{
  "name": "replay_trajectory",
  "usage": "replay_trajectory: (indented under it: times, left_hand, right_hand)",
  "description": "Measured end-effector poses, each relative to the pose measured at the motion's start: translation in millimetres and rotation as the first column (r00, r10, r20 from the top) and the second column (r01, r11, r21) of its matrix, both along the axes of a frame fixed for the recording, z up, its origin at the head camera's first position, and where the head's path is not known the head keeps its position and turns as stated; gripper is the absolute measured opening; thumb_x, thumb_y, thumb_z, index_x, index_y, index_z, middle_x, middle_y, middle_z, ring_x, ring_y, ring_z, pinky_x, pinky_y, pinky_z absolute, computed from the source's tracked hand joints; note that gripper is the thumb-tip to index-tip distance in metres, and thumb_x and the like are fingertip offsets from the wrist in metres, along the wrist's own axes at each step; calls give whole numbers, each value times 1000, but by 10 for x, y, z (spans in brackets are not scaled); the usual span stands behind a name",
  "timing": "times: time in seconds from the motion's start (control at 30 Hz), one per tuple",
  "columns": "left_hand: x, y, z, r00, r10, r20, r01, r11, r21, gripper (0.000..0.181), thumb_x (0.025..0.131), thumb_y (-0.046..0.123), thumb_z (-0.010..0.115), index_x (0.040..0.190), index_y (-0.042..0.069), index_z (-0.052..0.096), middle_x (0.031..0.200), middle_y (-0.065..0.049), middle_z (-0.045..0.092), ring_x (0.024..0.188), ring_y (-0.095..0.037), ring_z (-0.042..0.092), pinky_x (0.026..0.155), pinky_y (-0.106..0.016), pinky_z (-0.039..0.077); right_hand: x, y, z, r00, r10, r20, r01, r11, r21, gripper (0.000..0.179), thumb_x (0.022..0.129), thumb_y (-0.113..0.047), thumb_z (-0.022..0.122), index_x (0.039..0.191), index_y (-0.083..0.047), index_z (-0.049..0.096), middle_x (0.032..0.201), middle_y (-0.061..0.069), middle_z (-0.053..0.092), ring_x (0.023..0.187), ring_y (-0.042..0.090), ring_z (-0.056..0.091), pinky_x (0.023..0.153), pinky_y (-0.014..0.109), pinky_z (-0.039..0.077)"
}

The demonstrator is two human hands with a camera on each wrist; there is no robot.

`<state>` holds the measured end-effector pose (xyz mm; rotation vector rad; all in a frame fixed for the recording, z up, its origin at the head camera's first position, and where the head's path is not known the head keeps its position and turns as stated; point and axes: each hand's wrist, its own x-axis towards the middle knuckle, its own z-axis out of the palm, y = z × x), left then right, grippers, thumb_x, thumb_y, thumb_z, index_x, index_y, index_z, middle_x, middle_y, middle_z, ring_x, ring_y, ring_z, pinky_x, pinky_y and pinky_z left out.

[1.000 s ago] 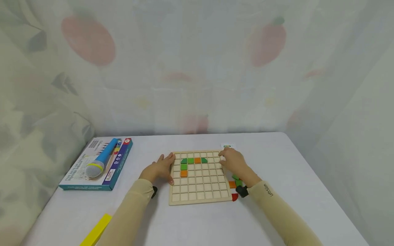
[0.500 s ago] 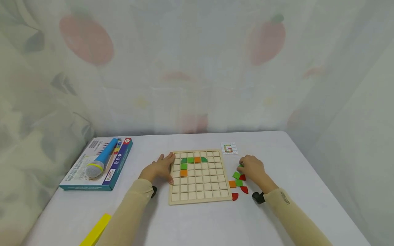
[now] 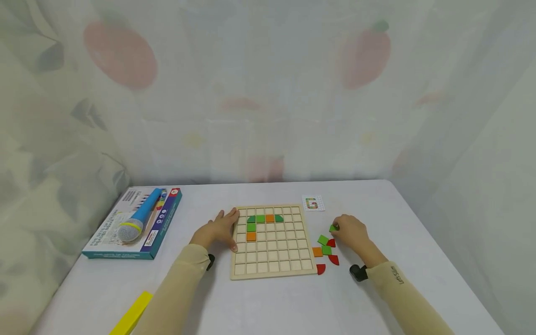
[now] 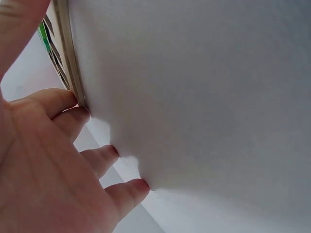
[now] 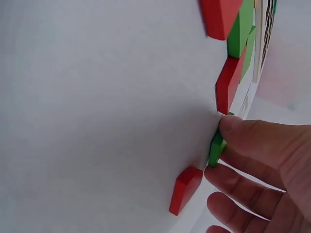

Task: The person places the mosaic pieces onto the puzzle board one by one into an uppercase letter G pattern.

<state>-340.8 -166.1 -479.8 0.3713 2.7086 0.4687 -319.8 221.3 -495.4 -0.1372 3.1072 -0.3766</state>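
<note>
My left hand (image 3: 217,231) lies with spread fingers against the left edge of a wooden grid board (image 3: 273,277); in the left wrist view its fingertips (image 4: 83,113) are at the board's corner and on the white cloth. Green and orange tiles sit in the upper left cells, among them an orange square (image 3: 251,236) and a dark green rounded corner (image 3: 279,218). To the right of the board, my right hand (image 3: 352,234) pinches a green tile (image 5: 216,148) between thumb and fingers, low over the table. A red piece (image 5: 185,189) lies beside those fingers, hidden in the head view.
Loose green, orange and red tiles (image 3: 326,250) lie along the board's right side. Behind them is a card (image 3: 313,203) printed with a coloured G. A flat box (image 3: 117,255) bearing a blue toy microphone (image 3: 140,214) is at back left, a yellow bar (image 3: 131,314) at front left.
My right hand has left the board's upper right edge, moved right to the loose tiles and taken hold of a green one. The left hand stays at the board's left edge.
</note>
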Motion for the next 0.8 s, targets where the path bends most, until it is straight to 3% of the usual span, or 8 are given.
replay_trajectory:
  times: [0.23, 0.4, 0.6, 0.8]
  left_hand:
    - [11, -2, -1, 1000, 1, 0, -1, 1000, 11, 122, 52, 33, 87, 148, 9, 15, 155, -10, 5, 137, -44, 0, 101, -70, 8]
    - [19, 1, 21, 1000, 1, 3, -1, 1000, 13, 122, 53, 32, 87, 149, 9, 15, 155, -10, 5, 137, -44, -1, 101, -69, 7]
    - [17, -10, 29, 1000, -4, 7, 4, 1000, 7, 122, 54, 32, 87, 149, 8, 13, 155, -11, 5, 137, -45, -1, 100, -70, 8]
    - [24, -4, 29, 1000, -16, 0, 16, 1000, 12, 122, 54, 32, 87, 148, 7, 14, 154, -13, 5, 136, -46, -1, 99, -71, 9]
  right_hand:
    - [-27, -90, 74, 999, 32, -39, -33, 999, -24, 27, 77, -20, 75, 98, -4, 70, 88, 6, 62, 77, 21, 53, 74, 38, 52]
    - [-15, -263, 156, 990, 96, -100, -99, 995, -29, 25, 76, -22, 75, 96, -6, 71, 86, 5, 62, 74, 18, 53, 69, 33, 52]
    - [12, -579, 249, 955, 212, -209, -223, 975, -28, 22, 75, -22, 76, 93, -10, 72, 87, 2, 64, 75, 15, 57, 63, 30, 51]
    - [27, -973, 284, 918, 307, -249, -321, 947, -14, 22, 75, -24, 76, 94, -13, 71, 86, -3, 63, 73, 10, 57, 56, 23, 48]
